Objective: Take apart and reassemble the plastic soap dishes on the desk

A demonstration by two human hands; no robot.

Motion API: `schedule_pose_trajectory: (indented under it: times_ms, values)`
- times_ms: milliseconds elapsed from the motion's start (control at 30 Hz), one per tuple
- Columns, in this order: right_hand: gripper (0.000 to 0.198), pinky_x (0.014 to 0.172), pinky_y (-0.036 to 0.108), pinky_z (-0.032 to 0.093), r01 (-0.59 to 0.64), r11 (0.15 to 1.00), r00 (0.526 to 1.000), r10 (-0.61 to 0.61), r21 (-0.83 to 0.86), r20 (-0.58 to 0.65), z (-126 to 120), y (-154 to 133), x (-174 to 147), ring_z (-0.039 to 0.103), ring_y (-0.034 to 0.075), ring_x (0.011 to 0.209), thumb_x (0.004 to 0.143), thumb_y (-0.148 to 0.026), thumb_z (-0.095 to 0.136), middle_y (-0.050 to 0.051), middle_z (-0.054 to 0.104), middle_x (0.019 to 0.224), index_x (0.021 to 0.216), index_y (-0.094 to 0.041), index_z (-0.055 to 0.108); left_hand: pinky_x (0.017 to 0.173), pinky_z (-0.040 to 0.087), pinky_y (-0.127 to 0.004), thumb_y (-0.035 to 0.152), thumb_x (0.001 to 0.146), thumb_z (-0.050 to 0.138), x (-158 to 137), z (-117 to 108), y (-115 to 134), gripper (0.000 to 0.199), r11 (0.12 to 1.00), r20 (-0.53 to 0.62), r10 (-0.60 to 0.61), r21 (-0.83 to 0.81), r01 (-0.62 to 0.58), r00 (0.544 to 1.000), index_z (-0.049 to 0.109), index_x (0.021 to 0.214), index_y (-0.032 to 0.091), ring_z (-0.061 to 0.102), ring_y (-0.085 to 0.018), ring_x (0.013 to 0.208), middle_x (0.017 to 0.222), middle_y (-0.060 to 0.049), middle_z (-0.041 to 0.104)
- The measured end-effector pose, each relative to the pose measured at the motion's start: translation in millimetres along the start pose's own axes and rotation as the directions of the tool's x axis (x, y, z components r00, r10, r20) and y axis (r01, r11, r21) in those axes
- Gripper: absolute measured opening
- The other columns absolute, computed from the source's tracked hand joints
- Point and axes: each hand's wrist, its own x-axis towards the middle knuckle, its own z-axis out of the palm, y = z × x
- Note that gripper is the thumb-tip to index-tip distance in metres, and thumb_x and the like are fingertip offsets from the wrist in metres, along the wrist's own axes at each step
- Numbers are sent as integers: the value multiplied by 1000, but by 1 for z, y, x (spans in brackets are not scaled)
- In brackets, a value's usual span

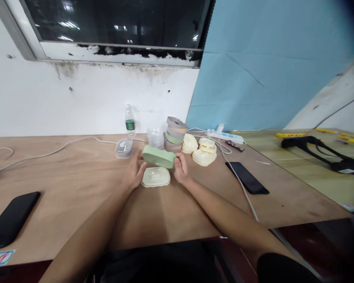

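Both of my hands hold a light green plastic box shell (158,157) with rounded corners, tilted above the table. My left hand (133,173) grips its left end, and my right hand (181,169) pinches its right end. Directly beneath it, a cream plastic tray (155,177) with a rounded rim lies flat on the table. Behind the green shell stands a stack of grey, pink and green shells (176,133). Whether the held shell has a bottom cannot be made out.
Clear plastic parts (155,137), a grey box (124,148) and a water bottle (130,122) stand behind. Cream parts (205,153) are piled at right. A power strip (225,136), white cable (242,186), dark phone (247,178) and another black phone (13,220) lie around.
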Motion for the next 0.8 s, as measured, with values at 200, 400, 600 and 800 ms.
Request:
schedule_pose_trajectory:
  times_ms: [200, 400, 600, 800]
  values:
    - [49, 76, 33, 47, -182, 979, 981, 186, 88, -45, 10, 3, -6, 58, 20, 86, 92, -63, 29, 5, 60, 91, 104, -22, 53, 66, 46, -28, 50, 92, 44, 0, -10, 11, 47, 998, 52, -52, -14, 53, 997, 54, 126, 19, 60, -16, 71, 89, -5, 66]
    - [43, 72, 31, 48, -307, 950, 947, 299, 55, 115, 6, 5, -2, 58, 19, 81, 88, -58, 45, 5, 63, 93, 110, -22, 55, 60, 42, -26, 47, 88, 53, -2, -14, 15, 56, 994, -1, -84, 72, 83, 996, 44, 135, 18, 56, -14, 59, 63, 3, 57]
    - [25, 68, 29, 44, -441, 891, 849, 453, -107, 271, 10, 12, 1, 56, 17, 72, 85, -42, 51, 2, 62, 79, 86, -19, 61, 65, 42, -26, 43, 92, 42, 2, -21, 14, 38, 953, 230, -162, 287, 92, 960, 61, 119, 23, 63, -18, 74, 79, -2, 68]
    - [22, 74, 29, 41, -202, 906, 808, 368, -371, 460, 6, 25, -1, 55, 17, 82, 87, -33, 50, 5, 59, 87, 80, -18, 65, 65, 41, -27, 47, 93, 35, 5, -16, 4, 41, 899, 370, -266, 429, 90, 890, 67, 95, 21, 64, -21, 80, 90, -7, 71]
